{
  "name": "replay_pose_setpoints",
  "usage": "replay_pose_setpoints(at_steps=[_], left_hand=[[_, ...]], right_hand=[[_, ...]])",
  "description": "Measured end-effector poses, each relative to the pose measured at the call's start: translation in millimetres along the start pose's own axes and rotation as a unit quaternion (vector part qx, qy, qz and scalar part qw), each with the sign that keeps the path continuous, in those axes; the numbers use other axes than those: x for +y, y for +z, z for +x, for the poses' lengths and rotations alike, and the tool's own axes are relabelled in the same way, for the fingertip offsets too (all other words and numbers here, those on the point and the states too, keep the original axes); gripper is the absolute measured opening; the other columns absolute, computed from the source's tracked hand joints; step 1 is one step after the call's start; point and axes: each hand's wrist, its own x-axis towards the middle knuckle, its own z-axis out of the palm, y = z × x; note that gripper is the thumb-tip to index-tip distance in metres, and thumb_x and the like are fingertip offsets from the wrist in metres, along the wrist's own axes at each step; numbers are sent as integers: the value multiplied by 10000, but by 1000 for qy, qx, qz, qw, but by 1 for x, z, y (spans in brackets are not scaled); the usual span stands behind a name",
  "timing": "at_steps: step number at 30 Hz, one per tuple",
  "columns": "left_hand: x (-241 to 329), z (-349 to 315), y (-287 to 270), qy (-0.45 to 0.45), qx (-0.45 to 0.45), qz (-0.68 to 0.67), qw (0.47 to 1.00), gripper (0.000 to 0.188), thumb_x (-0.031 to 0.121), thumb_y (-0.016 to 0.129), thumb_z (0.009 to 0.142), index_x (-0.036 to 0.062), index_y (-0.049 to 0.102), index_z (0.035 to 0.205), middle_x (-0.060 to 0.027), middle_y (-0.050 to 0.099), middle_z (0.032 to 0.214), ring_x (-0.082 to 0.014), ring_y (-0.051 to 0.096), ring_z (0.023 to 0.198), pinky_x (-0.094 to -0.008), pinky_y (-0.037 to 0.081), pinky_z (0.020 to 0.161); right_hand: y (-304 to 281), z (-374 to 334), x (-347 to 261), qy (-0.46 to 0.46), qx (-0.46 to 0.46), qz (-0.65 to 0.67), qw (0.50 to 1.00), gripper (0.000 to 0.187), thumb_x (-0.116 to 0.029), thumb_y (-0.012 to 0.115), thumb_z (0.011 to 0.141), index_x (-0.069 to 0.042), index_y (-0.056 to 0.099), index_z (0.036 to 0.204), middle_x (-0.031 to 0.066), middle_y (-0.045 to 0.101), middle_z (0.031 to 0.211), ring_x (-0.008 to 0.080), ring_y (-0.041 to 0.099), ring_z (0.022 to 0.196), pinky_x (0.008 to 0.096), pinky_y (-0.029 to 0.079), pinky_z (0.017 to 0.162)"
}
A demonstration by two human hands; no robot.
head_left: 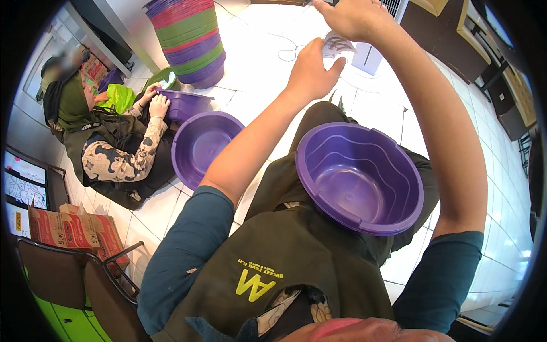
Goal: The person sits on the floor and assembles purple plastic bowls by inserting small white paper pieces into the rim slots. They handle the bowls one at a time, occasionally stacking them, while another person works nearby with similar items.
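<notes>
A small white piece of paper with dark print (338,47) is between my two hands, above the floor. My left hand (314,69) has its thumb and bent fingers at the paper's lower and left edges and seems to grip it. Just above, my right hand (356,20) reaches over the paper with its thumb out to the left; its fingertips are cut off by the upper picture edge. On my lap rests a round purple plastic basin (364,188), tilted, with wavy ridges inside. Neither hand touches it.
Left of my left arm, another purple basin (208,142) stands on the tiled floor (154,219). A seated co-worker (122,151) has both hands on a purple basin (185,106). A tall stack of coloured basins (188,40) rises behind. Cardboard boxes (71,231) and chairs (102,285) are at the left.
</notes>
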Motion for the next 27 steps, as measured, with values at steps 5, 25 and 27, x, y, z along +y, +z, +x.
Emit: replay_pose_setpoints(at_steps=[5, 25, 27], left_hand=[[-2, 16, -14, 57, -28, 40, 997, 510, 359, 728, 964, -33, 609, 1268, -227, 608, 1356, -383, 519, 1364, -515, 448, 1117], [4, 37, 19, 159, -69, 49, 984, 490, 386, 756, 942, 61, 672, 1299, -193, 662, 1373, -367, 588, 1324, -459, 478, 1127], [-2, 37, 24, 157, -39, 56, 985, 438, 336, 771, 920, 70, 686, 1257, -188, 713, 1221, -370, 645, 1212, -477, 520, 1056]], right_hand=[[0, -5, -5, -17, -3, 21, 1000, 875, -603, 304, 1084, 176, 600, 1353, 434, 470, 1499, 536, 436, 1456, 520, 306, 1252], [-35, 46, -62, -191, -274, 363, 870, 837, -557, 120, 1128, 91, 444, 1547, 290, 482, 1585, 418, 419, 1516, 506, 270, 1284], [-20, 37, -70, -230, -303, 416, 826, 801, -612, 408, 1090, 90, 516, 1460, 287, 599, 1397, 378, 556, 1359, 463, 398, 1190]])
